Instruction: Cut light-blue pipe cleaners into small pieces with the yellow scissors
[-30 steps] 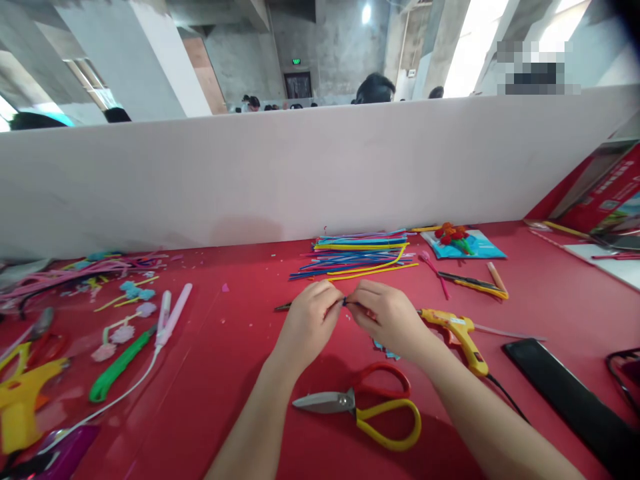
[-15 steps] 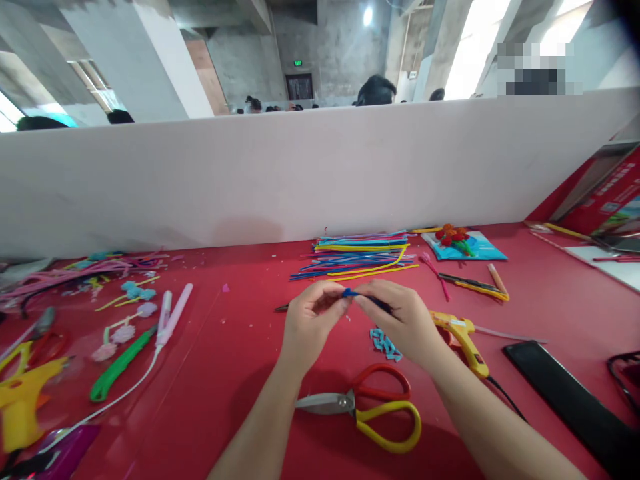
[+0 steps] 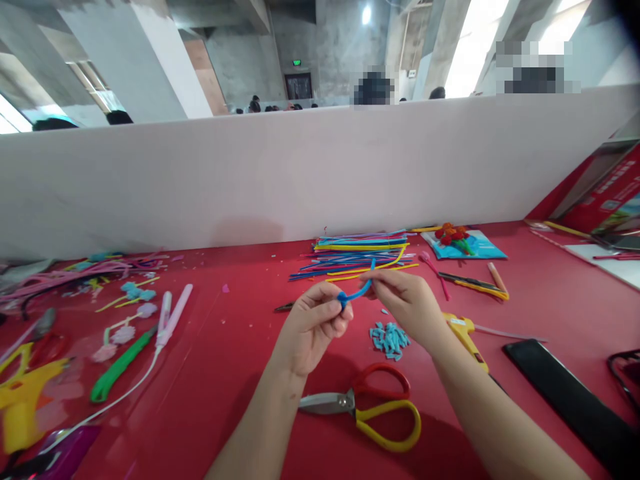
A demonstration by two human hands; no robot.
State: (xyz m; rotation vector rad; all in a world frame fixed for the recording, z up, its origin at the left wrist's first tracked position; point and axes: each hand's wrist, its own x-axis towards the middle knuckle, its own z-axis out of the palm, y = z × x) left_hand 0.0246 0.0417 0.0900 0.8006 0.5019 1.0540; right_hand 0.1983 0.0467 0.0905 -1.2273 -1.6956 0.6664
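Between my two hands runs a blue pipe cleaner [image 3: 358, 293], coiled into a small knot at its left end. My left hand [image 3: 314, 323] pinches that coiled end between thumb and fingers. Further along, the fingertips of my right hand [image 3: 407, 300] grip the strand, and its free tip points up past them. Below my right hand lies a pile of short light-blue cut pieces [image 3: 390, 340]. Scissors [image 3: 357, 403] with one red and one yellow handle rest nearer to me, under my forearms.
Behind my hands lies a bundle of coloured pipe cleaners [image 3: 360, 257] beside a white partition [image 3: 280, 180]. A yellow glue gun [image 3: 467, 340] and a black flat case [image 3: 565, 400] are right. A green-handled cutter [image 3: 120, 370] and another yellow glue gun [image 3: 27, 400] are left.
My right hand has drawn back to the right, and a curved length of blue pipe cleaner now shows between the hands. My left hand has turned, its fingers more visible.
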